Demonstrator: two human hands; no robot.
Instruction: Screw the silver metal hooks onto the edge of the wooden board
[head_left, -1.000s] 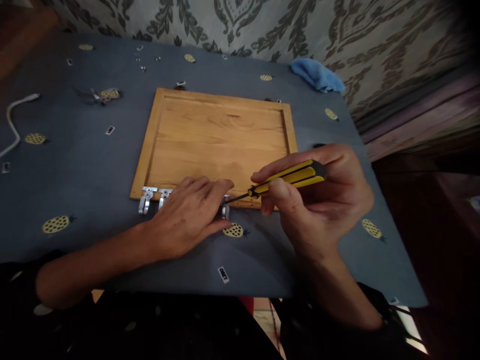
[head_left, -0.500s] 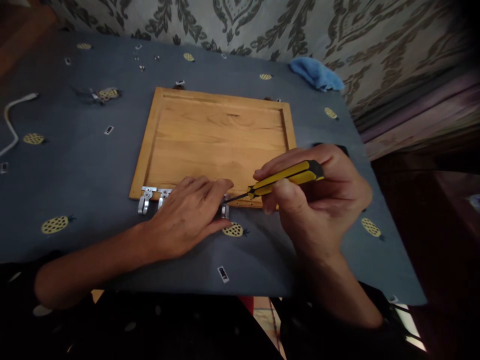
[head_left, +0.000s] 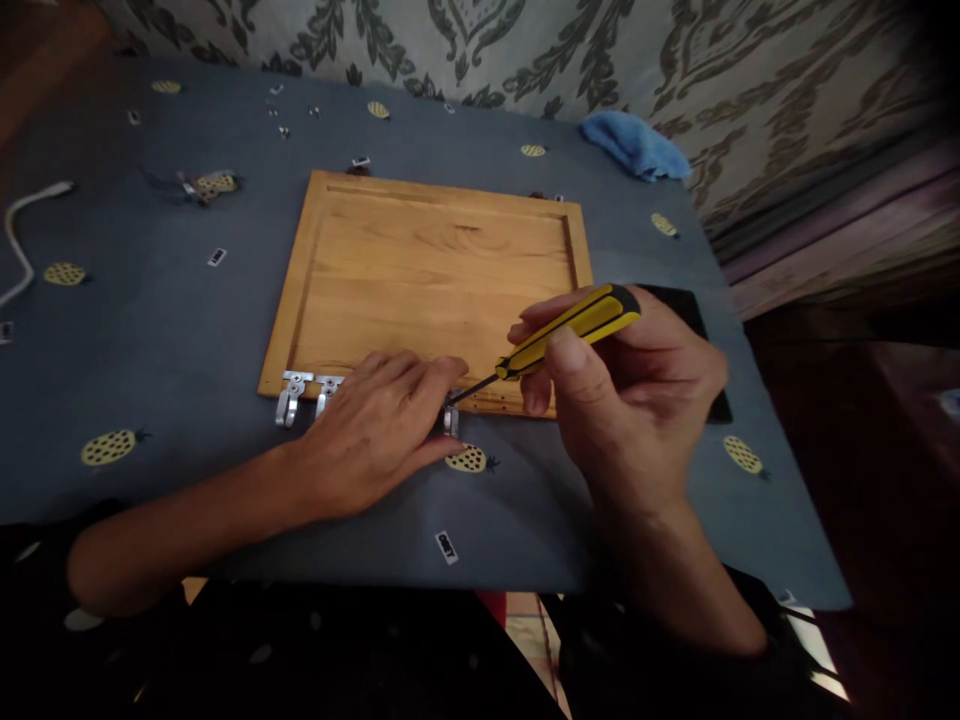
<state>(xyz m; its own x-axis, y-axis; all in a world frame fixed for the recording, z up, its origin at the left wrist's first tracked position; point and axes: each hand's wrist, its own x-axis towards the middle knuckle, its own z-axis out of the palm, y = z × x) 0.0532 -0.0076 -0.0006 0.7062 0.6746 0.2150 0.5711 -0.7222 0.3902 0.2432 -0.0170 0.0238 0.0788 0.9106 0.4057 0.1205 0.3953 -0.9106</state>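
A wooden board (head_left: 435, 270) with a raised rim lies flat on a blue-grey cloth-covered table (head_left: 172, 330). Small metal hooks (head_left: 289, 395) are fixed along its near edge. My left hand (head_left: 375, 430) lies palm down over that edge, fingers curled against another metal hook (head_left: 451, 418), of which only a bit shows. My right hand (head_left: 622, 400) grips a yellow-and-black screwdriver (head_left: 570, 330). Its thin shaft slants down to the left, and the tip meets the board's near edge right by my left fingertips.
A blue rag (head_left: 634, 145) lies at the far right corner near the patterned wall. A white cable (head_left: 22, 230) curls at the left edge. Small screws and metal bits (head_left: 281, 115) are scattered at the back. A dark flat object (head_left: 694, 320) lies behind my right hand.
My right hand has tilted the screwdriver handle up and away, so it stands steeper. More of the dark flat object shows behind it. My left hand has stayed put.
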